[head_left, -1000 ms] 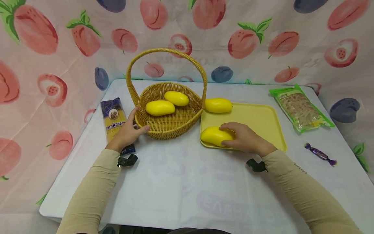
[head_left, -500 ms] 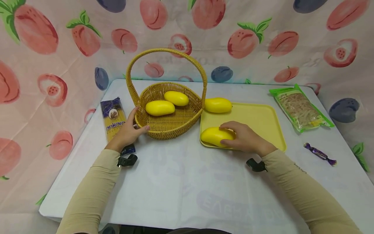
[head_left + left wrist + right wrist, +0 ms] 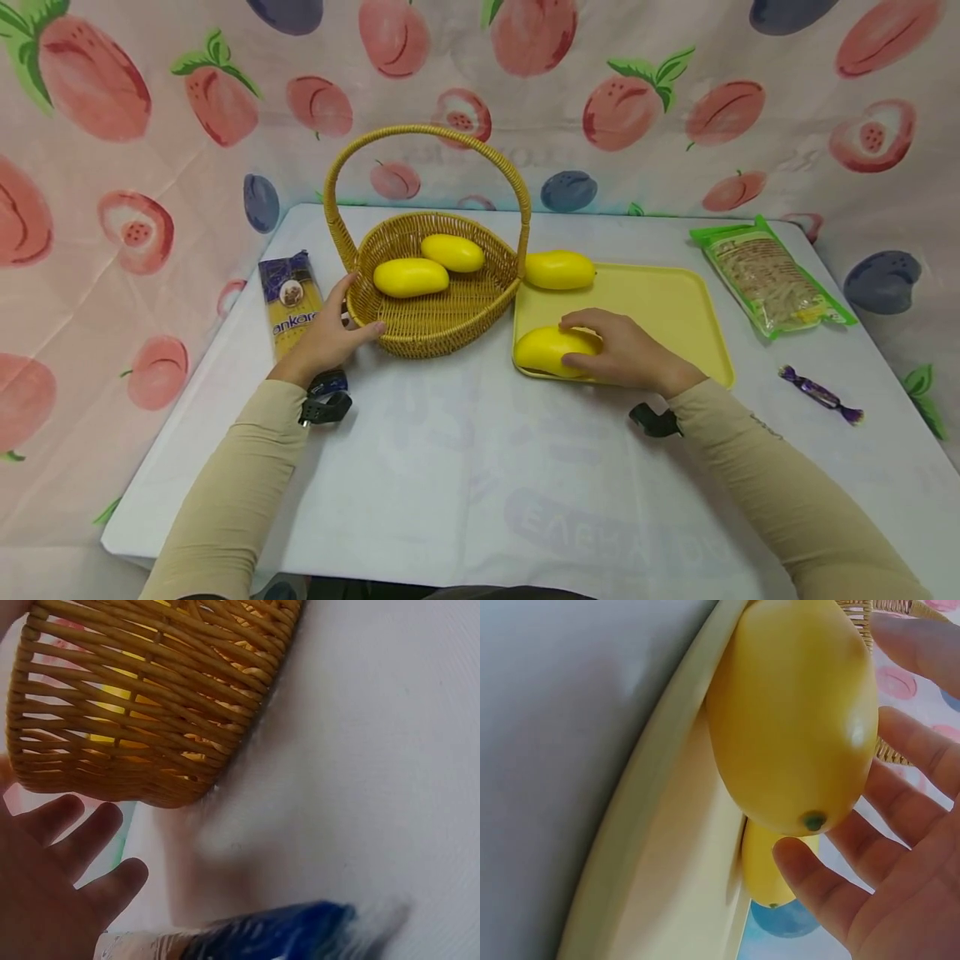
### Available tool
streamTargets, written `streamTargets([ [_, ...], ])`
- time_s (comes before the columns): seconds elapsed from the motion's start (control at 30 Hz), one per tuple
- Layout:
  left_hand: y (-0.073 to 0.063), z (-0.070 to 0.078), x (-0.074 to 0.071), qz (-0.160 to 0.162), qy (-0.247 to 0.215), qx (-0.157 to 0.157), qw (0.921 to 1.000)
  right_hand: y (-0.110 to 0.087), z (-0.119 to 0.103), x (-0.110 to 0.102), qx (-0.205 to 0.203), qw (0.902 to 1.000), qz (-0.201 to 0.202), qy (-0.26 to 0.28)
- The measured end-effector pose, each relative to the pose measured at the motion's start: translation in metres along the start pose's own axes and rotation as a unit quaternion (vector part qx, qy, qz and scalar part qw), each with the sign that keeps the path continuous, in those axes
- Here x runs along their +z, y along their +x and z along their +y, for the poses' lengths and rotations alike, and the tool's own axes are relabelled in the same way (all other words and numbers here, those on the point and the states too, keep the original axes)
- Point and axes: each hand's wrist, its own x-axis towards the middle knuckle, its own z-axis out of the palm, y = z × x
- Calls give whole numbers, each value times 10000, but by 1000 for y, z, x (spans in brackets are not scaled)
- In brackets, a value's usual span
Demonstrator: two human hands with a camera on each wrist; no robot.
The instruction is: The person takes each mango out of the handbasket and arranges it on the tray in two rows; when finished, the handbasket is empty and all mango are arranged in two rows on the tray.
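Note:
A woven basket [image 3: 420, 346] with a tall arched handle stands at centre-left. Two yellow mangoes [image 3: 411, 277] lie in it. My left hand [image 3: 322, 337] touches the basket's left side, thumb at the front rim; in the left wrist view its other fingers [image 3: 112, 889] are straight and spread apart. My right hand [image 3: 626, 350] holds the right end of another mango [image 3: 543, 350], thumb on the near side and fingers on the far side. That mango rests at the near left corner of a yellow tray [image 3: 660, 321]. One more mango [image 3: 560, 271] lies at the tray's far left corner.
A blue and yellow pasta packet [image 3: 288, 296] lies left of the basket, partly under my left hand. Right of the tray are a green-edged clear food bag [image 3: 772, 279] and a purple wrapped candy [image 3: 821, 395]. A fruit-print cloth [image 3: 660, 183] hangs behind the white table [image 3: 450, 483].

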Motion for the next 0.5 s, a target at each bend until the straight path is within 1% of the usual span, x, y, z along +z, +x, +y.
streamTargets([
  [0.1, 0, 1, 0, -1, 69, -11, 10000, 2, 0, 0, 41, 10000, -16, 52],
  [0.27, -1, -1, 1, 0, 196, -156, 9997, 5, -1, 1, 70, 9998, -109, 137],
  [0.4, -1, -2, 3, 7, 205, -202, 9996, 5, -2, 3, 108, 9997, -195, 74],
  [0.5, -1, -2, 4, 27, 196, -220, 9996, 5, -2, 4, 107, 9998, -183, 6],
])
